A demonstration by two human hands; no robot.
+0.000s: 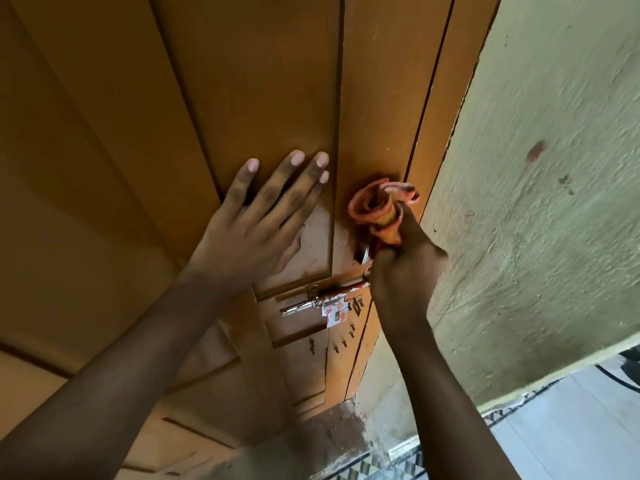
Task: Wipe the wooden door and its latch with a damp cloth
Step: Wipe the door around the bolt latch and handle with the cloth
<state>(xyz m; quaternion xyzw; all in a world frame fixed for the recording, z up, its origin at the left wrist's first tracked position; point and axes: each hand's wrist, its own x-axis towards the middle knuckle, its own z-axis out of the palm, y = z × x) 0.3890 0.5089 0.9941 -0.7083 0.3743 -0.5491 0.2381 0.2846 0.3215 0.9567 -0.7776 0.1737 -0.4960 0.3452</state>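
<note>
The brown wooden door [263, 74] fills the left and middle of the head view. Its metal sliding latch [322, 299] sits low on the door's right stile, partly hidden by my right hand. My left hand [256, 220] lies flat on the door panel, fingers spread, holding nothing. My right hand [401, 271] is closed around a bunched orange-pink cloth [381, 206], which presses against the door stile just above the latch, near a metal handle that is mostly hidden.
A rough pale green wall [540, 188] stands directly right of the door frame. Patterned floor tiles [398, 465] and a light floor [571, 427] show at the bottom right. Several small screws or hooks [341, 344] dot the door below the latch.
</note>
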